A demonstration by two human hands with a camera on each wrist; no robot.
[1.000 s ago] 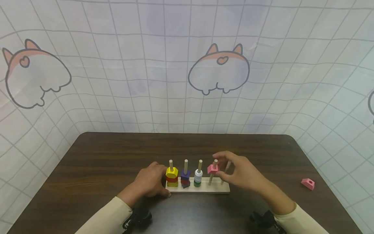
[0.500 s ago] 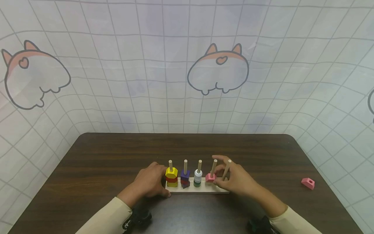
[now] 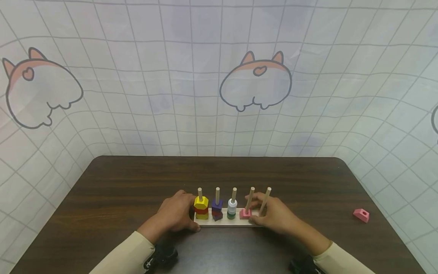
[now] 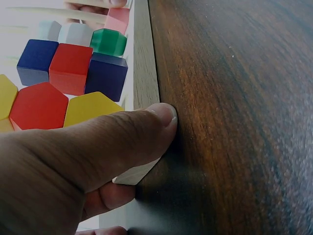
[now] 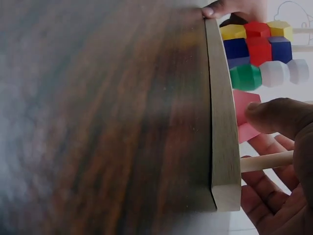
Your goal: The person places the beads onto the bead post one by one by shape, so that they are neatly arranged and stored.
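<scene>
A pale wooden peg board (image 3: 222,223) lies on the table with several upright pegs. My left hand (image 3: 176,212) grips its left end, thumb on the front edge in the left wrist view. At the foot of the fourth peg sits a pink block (image 3: 245,214). My right hand (image 3: 278,217) holds this block, the thumb against its front in the right wrist view and fingers reaching behind. The bare fifth peg (image 3: 265,199) passes between thumb and fingers. Other pegs carry a yellow-and-red stack (image 3: 201,209), a blue-and-red stack (image 3: 217,207) and a white-and-green stack (image 3: 232,208).
A second pink block (image 3: 361,215) with a hole lies on the dark wooden table (image 3: 154,171), far to the right. Behind the table hangs a white gridded cloth (image 3: 171,95) with cartoon drawings.
My right hand has lowered the pink block down the fourth peg, from near its top to the board. The left hand has stayed at the board's left end.
</scene>
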